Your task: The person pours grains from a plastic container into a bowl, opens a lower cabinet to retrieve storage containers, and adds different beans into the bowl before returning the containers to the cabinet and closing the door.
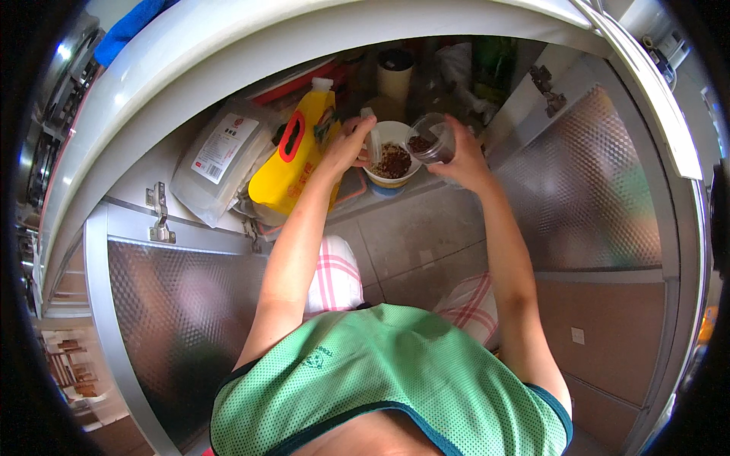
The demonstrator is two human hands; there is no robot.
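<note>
My left hand (pixel 349 147) grips a clear plastic lid (pixel 374 142), held upright over the left side of a round bowl or tub (pixel 389 185). Dark reddish-brown and pale grain-like bits (pixel 393 161) lie in the tub. On its right, my right hand (pixel 465 154) holds a clear jar (pixel 432 138), tilted with its mouth toward the tub. Some dark bits are still inside the jar. The tub stands at the front edge of the cabinet floor.
A yellow jug (pixel 293 165) and a clear plastic container with a label (pixel 219 154) lean at the left. Behind stands a beige cup with a dark top (pixel 394 74). Textured glass doors (pixel 587 188) hang open on both sides, with metal hinges (pixel 161 214). The cabinet's upper rim curves overhead.
</note>
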